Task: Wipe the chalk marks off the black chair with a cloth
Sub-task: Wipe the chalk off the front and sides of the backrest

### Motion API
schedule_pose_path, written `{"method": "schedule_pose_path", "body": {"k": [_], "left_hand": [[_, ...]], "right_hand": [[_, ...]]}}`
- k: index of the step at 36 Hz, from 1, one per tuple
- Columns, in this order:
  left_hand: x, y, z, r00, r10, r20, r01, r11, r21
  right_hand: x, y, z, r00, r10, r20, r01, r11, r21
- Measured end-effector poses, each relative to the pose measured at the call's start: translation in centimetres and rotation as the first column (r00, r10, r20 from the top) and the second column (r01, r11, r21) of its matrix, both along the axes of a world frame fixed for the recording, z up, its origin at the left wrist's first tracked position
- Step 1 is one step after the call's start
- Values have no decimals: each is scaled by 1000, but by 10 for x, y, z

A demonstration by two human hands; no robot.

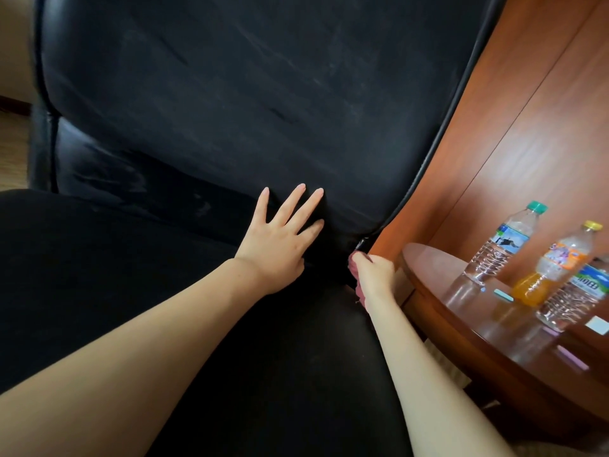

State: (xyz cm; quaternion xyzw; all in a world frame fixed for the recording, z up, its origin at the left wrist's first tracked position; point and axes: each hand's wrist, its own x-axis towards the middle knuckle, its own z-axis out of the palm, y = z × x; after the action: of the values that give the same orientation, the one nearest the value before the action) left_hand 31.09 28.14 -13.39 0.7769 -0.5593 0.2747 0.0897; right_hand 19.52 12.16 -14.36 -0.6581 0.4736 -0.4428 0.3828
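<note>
Head view, read left to right. Black chair point(230, 94): fills the left and centre of the field; its backrest rises toward the top edge and leans a little to the right, long axis near vertical, with the seat cushion spreading toward the viewer below. Faint pale chalk marks point(333, 61) streak the upper right of the backrest. Left hand point(280, 239): laid flat where seat meets backrest, fingers straight and spread wide, pointing up and to the right, holding nothing. Right hand point(374, 275): at the chair's right edge, just beside the seam, fingers curled round a pinkish cloth point(357, 282), which is bunched, largely hidden by the hand, and runs lengthwise along that edge. Right of the chair: a reddish wooden wall panel point(527, 110) and a round wooden table point(478, 331) bearing three upright plastic bottles point(504, 242).
</note>
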Motion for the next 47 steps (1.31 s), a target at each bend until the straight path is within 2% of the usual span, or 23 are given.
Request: {"method": "schedule_pose_path", "body": {"k": [3, 5, 11, 13, 15, 17, 19, 22, 24, 25, 28, 32, 41, 44, 47], "left_hand": [[0, 0, 0, 1000, -4, -4, 4, 1000, -6], [-1, 0, 0, 1000, -1, -6, 1, 1000, -2], [0, -1, -1, 1000, 12, 11, -12, 1000, 7], [0, -1, -2, 1000, 18, 12, -18, 1000, 9], [0, -1, -2, 1000, 15, 11, -16, 1000, 14], [1, -1, -2, 1000, 9, 10, -9, 1000, 11], [2, -1, -3, 1000, -3, 5, 3, 1000, -2], [4, -2, -4, 1000, -16, 3, 16, 999, -29], [6, -4, -7, 999, -31, 10, 32, 998, -58], [7, -5, -9, 999, -46, 18, 47, 995, -84], [11, -8, -12, 996, -77, 54, 85, 984, -157], [15, -13, -16, 994, -76, 80, 91, 974, -207], [3, -13, -25, 989, -79, 122, 100, 980, -175], [1, -13, -28, 989, -73, 128, 94, 983, -161], [-10, -13, -25, 986, -80, 145, 97, 988, -120]], "right_hand": [[0, 0, 5, 995, 1, 99, 10, 993, -115], [1, -3, 8, 984, 19, 177, 1, 993, -114], [6, -6, 8, 972, 43, 232, -83, 983, 166], [5, -4, 10, 977, 53, 206, -107, 960, 258], [4, -3, 8, 993, 56, 100, -85, 947, 308], [3, 1, 7, 997, 69, -28, -58, 952, 302], [4, 3, 5, 994, 84, -64, -64, 963, 262], [2, 9, 4, 998, 4, 66, -12, 993, 119], [-4, 13, 8, 979, -36, 199, 21, 997, 76], [-6, 15, 10, 976, -41, 215, 33, 999, 43], [-12, 17, 11, 991, -37, 128, 39, 999, -10], [-7, 8, -6, 1000, -1, -25, 2, 1000, 20], [-37, 20, -3, 950, -97, -297, 83, 995, -60], [-44, 27, -6, 943, -101, -319, 81, 994, -74], [-55, 30, -9, 954, -113, -279, 95, 993, -76]]}}
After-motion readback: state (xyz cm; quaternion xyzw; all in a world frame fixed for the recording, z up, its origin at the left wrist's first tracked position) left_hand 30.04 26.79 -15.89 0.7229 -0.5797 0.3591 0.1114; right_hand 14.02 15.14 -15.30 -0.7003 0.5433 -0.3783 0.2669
